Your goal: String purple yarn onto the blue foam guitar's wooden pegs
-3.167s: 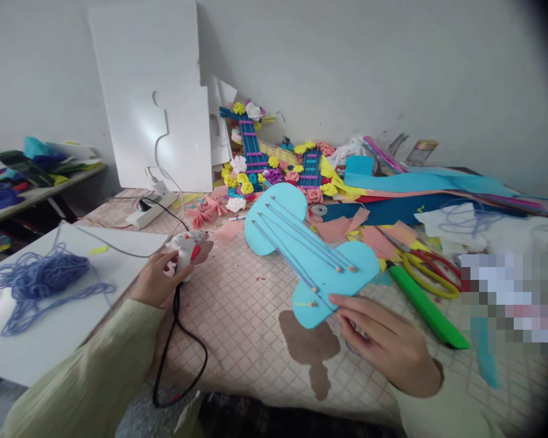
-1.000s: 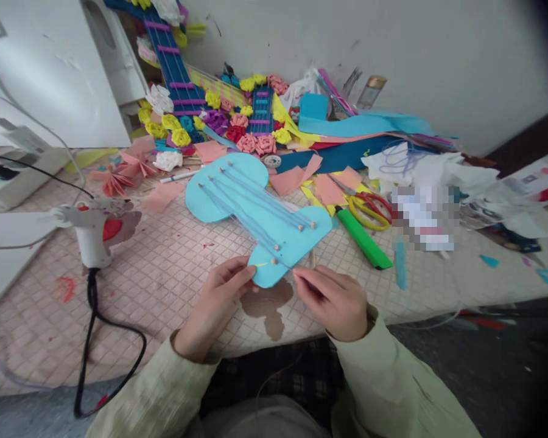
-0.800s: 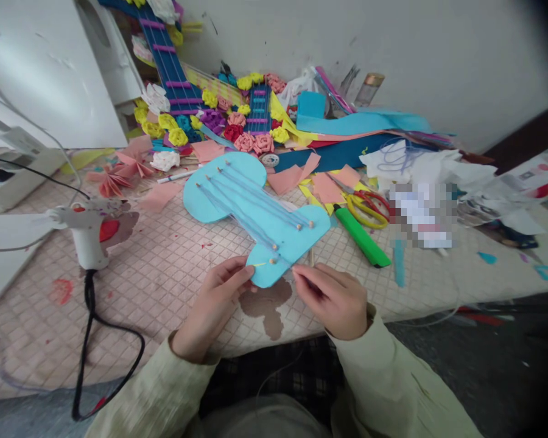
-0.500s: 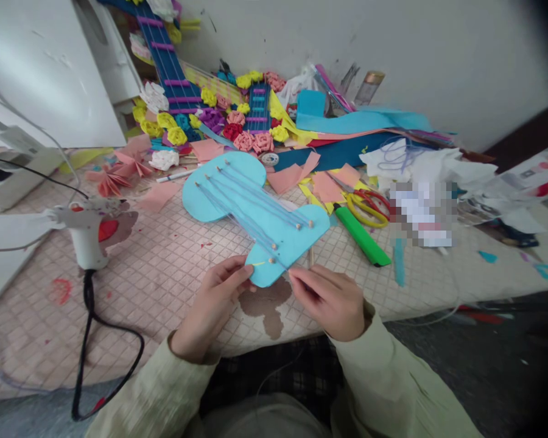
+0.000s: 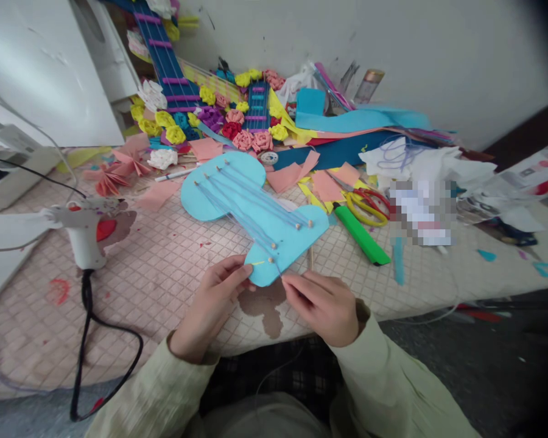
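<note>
A light-blue cut-out board [image 5: 237,188] with rounded lobes lies tilted over the table. Small wooden pegs stick up from both its ends, and strands of purple-blue thread [image 5: 256,193] run lengthwise between them. My left hand [image 5: 219,292] pinches the near left corner of the board, thumb on top and fingers partly hidden beneath. My right hand [image 5: 322,304] is closed in a pinch just off the near edge. From its fingertips the thread runs taut to the nearest peg [image 5: 271,260]. A thin stick [image 5: 311,258] shows beside the board's right edge.
A white glue gun [image 5: 86,234] with a black cable stands at left. To the right lie a green box cutter [image 5: 360,234] and yellow-red scissors [image 5: 368,207]. Paper scraps, crumpled paper flowers [image 5: 244,140] and a decorated dark-blue paper guitar neck [image 5: 162,58] crowd the back.
My right hand has shifted slightly left and down, bringing the thread closer round the nearest peg. The left hand still holds the board's corner.
</note>
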Demonstrator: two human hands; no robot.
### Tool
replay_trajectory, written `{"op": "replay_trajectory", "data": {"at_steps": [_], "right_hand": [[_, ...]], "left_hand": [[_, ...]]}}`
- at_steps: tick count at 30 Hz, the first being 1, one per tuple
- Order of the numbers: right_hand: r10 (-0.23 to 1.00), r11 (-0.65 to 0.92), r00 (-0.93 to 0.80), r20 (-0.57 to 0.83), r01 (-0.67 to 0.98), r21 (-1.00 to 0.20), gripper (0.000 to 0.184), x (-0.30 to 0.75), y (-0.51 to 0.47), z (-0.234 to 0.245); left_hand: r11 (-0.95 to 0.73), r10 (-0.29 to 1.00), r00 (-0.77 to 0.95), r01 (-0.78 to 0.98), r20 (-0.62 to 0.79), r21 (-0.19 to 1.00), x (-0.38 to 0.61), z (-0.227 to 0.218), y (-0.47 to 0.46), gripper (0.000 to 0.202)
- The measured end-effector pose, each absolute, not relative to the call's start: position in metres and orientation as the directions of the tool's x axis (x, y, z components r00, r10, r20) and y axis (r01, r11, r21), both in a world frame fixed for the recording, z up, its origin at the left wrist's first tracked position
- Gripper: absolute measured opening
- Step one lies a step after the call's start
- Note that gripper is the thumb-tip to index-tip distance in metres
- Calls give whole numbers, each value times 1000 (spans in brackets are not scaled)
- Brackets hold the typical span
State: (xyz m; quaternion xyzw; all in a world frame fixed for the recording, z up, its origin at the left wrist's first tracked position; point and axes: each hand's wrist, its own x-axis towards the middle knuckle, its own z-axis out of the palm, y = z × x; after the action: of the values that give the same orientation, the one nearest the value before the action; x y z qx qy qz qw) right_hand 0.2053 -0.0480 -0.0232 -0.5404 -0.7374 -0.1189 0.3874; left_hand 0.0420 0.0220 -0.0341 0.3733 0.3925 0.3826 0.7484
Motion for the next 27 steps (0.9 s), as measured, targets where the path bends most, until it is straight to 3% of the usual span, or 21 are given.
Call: {"op": "replay_trajectory", "data": {"at_steps": [12, 20, 24, 27], "right_hand": [[705, 364, -116, 700, 906, -217, 10, 195, -48, -24], [777, 333, -45, 627, 876, -349, 11, 187, -45, -27], [776, 316, -2, 631, 868, -384, 11, 183, -43, -34], [796, 292, 0, 605, 876, -384, 13, 183, -43, -40]], "left_hand": [[353, 881, 391, -164, -268, 921, 43, -33, 20, 12], [270, 876, 422, -29, -233, 962, 44, -32, 18, 19], [210, 871, 425, 136, -248, 968, 42, -28, 15, 22], [29, 917, 367, 334, -158, 942, 39, -30, 14, 24]]}}
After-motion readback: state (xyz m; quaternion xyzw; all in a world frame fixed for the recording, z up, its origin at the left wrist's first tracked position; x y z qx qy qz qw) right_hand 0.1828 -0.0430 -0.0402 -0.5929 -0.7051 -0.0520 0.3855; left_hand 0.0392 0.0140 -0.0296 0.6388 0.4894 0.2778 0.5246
